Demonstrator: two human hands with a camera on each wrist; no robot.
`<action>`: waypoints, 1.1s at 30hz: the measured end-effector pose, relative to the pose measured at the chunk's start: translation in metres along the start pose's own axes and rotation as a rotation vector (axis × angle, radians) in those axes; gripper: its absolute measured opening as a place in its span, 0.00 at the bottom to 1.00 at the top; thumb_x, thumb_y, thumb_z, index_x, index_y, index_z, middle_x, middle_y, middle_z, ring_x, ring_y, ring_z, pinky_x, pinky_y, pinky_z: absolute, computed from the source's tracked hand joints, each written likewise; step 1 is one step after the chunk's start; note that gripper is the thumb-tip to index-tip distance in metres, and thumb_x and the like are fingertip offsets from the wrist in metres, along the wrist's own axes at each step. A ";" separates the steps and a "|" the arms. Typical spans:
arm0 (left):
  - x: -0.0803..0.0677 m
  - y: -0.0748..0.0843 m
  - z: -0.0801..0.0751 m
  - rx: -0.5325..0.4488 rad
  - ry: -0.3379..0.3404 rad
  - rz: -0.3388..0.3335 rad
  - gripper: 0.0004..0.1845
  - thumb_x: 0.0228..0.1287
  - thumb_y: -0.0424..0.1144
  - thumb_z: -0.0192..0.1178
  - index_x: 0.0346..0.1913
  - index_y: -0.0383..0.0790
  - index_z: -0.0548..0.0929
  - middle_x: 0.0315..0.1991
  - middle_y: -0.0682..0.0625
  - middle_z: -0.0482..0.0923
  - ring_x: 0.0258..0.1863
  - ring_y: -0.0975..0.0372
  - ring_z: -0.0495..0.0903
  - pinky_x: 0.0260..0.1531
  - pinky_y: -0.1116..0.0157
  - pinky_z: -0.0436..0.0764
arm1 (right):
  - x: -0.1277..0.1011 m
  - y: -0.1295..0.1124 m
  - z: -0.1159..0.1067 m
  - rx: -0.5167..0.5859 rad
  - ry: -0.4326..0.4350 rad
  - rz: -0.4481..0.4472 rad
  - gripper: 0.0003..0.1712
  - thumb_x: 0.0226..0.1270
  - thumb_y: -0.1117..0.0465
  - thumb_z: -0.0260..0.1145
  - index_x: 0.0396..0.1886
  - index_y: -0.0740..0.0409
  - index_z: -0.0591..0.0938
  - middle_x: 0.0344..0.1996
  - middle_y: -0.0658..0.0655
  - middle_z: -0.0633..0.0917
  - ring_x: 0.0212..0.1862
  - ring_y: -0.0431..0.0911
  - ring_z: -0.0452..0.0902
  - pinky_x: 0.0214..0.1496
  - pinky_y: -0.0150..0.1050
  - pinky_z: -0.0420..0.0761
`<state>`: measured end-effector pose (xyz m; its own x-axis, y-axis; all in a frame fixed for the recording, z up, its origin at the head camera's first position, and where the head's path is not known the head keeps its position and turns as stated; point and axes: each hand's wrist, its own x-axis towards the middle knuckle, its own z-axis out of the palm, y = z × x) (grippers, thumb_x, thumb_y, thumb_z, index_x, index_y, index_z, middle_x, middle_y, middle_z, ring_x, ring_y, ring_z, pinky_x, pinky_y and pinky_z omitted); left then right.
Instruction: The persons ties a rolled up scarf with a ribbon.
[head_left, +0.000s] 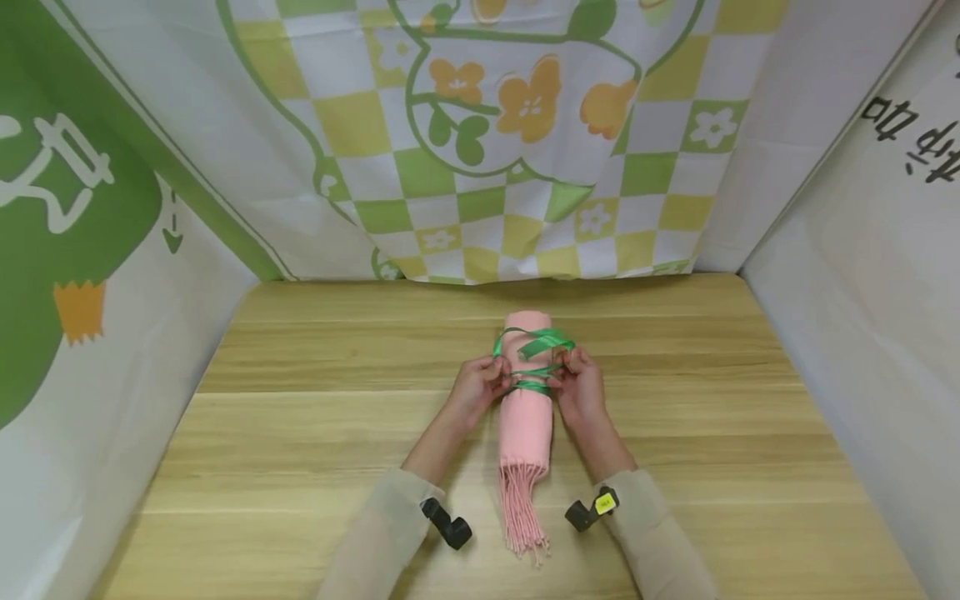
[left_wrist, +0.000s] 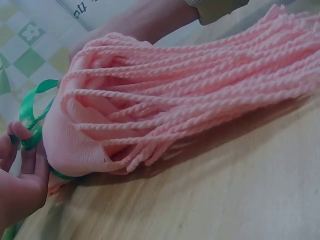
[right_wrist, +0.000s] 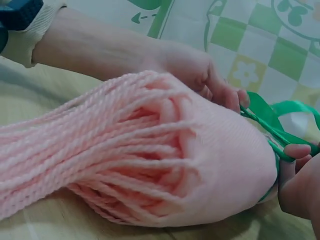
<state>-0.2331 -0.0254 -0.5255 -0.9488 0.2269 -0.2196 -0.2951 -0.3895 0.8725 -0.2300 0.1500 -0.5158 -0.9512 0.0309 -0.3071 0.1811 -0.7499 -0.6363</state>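
A rolled pink scarf (head_left: 525, 425) lies lengthwise on the table, its twisted fringe (head_left: 521, 508) towards the person. Green ribbon (head_left: 534, 387) circles the roll around its middle, with loops and a loose end lying over the upper part. On the roll's left side my left hand (head_left: 476, 387) pinches the ribbon between thumb and fingers. My right hand (head_left: 583, 387) pinches ribbon at the right side, fingertips close against the scarf. In the left wrist view, ribbon (left_wrist: 32, 137) runs between the left fingertips. The right wrist view shows ribbon (right_wrist: 280, 132) stretched across the roll between both hands. The scarf's underside is hidden.
The wooden table (head_left: 300, 467) extends to both sides of the scarf. A checkered cloth (head_left: 480, 217) hangs behind its far edge, and printed white panels stand at left and right. Each sleeve carries a black wrist camera (head_left: 447, 525).
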 end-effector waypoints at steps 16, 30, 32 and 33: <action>-0.010 0.004 -0.008 0.238 -0.083 -0.020 0.18 0.77 0.31 0.46 0.29 0.42 0.81 0.28 0.55 0.79 0.32 0.66 0.78 0.40 0.69 0.79 | -0.007 0.002 -0.020 -0.227 -0.225 -0.172 0.20 0.79 0.59 0.50 0.22 0.54 0.72 0.24 0.48 0.75 0.31 0.39 0.72 0.32 0.31 0.80; -0.009 -0.005 0.003 0.369 0.015 0.048 0.19 0.76 0.32 0.44 0.23 0.39 0.73 0.29 0.53 0.66 0.32 0.63 0.67 0.35 0.69 0.67 | -0.006 0.008 -0.031 -0.064 -0.185 -0.068 0.27 0.81 0.65 0.40 0.17 0.53 0.70 0.18 0.48 0.75 0.27 0.40 0.72 0.33 0.32 0.77; -0.011 -0.003 0.004 0.423 0.030 0.060 0.19 0.76 0.33 0.45 0.23 0.39 0.72 0.30 0.52 0.64 0.34 0.61 0.65 0.36 0.68 0.66 | -0.006 0.007 -0.031 -0.091 -0.169 -0.065 0.27 0.82 0.63 0.41 0.18 0.52 0.73 0.18 0.47 0.75 0.28 0.40 0.72 0.35 0.32 0.79; -0.012 -0.002 0.003 0.452 0.044 0.054 0.19 0.77 0.35 0.46 0.22 0.38 0.71 0.30 0.52 0.64 0.35 0.60 0.65 0.37 0.67 0.66 | -0.006 0.006 -0.031 -0.121 -0.157 -0.077 0.27 0.82 0.63 0.42 0.19 0.53 0.75 0.18 0.48 0.74 0.28 0.40 0.72 0.35 0.33 0.79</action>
<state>-0.2208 -0.0240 -0.5237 -0.9683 0.1752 -0.1781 -0.1753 0.0311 0.9840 -0.2154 0.1657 -0.5395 -0.9890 -0.0252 -0.1460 0.1257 -0.6642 -0.7369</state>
